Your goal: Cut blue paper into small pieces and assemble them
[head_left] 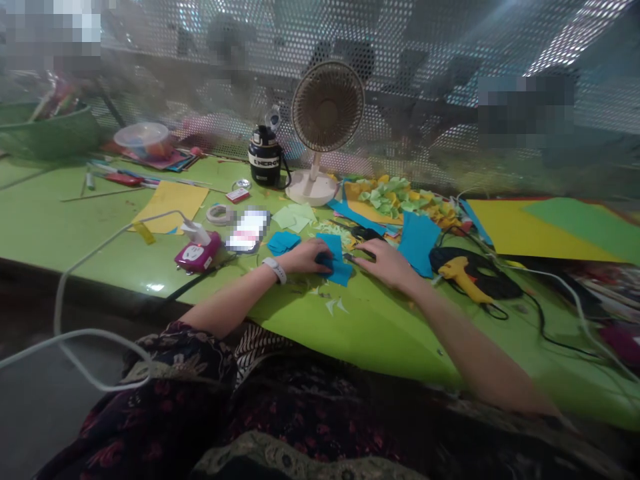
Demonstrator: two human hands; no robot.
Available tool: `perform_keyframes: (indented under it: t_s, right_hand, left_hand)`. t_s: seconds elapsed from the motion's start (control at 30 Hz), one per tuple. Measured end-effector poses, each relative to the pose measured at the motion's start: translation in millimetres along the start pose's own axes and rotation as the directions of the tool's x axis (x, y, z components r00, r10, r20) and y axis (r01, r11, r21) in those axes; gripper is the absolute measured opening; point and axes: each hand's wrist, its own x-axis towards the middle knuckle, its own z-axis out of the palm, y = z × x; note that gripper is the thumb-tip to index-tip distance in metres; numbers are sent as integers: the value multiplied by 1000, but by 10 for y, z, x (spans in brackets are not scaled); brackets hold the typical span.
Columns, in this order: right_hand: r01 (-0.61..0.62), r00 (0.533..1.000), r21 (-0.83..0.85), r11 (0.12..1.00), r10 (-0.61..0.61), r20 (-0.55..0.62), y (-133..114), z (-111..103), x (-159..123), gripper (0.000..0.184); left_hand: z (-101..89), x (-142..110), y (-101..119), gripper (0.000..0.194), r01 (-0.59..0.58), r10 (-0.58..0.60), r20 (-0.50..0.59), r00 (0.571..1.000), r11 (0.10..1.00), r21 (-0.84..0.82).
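Observation:
My left hand, with a pale band on its wrist, has its fingers curled onto blue paper and holds it against the green table. Just right of it is my right hand, its thumb and forefinger bent around a small dark thing that I cannot make out. Left of my left hand lies a small stack of blue paper pieces. A larger blue paper sheet is beyond my right hand. White paper scraps lie in front of my hands.
Behind stand a fan and a black bottle. A phone, a tape roll and a pink plug adapter are left. A yellow glue gun with its cord lies right. Crumpled paper pieces are heaped behind.

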Motion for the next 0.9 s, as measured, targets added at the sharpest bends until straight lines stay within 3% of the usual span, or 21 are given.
perform_keyframes:
  t_s: [0.17,0.3,0.5,0.6,0.7,0.77,0.9]
  right_hand:
    - [5,991,-73,997,5,137,-178,79,585,46]
    - [-4,984,-65,998,15,178,-235,191,909,54]
    - [-33,977,14,999,29,209,-201,229,1067,23]
    - [-43,990,74,996,32,137,-163,179,1053,15]
    - [-71,997,128,989,72,-4,-54,48,964,26]
    - [-94,987,172,981,115,-113,49,-63,861,32]
    - [-109,898,306,946,226,-377,199,-227,599,30]
  left_hand:
    - [-10,-31,37,27,20,-20,6,1000,999,-35]
    - [-33,-55,41,32,80,-79,11,997,989,-121]
    - [-120,-51,11,33,60,-65,0,998,919,-389]
    - [-198,-57,-12,31,73,-108,-41,993,859,-506]
    - [-261,-60,-70,42,128,-213,-98,972,832,-539]
    - [-267,-43,-124,49,195,-282,-108,953,848,-493]
    - [-189,43,-199,49,298,-335,-171,927,931,-211]
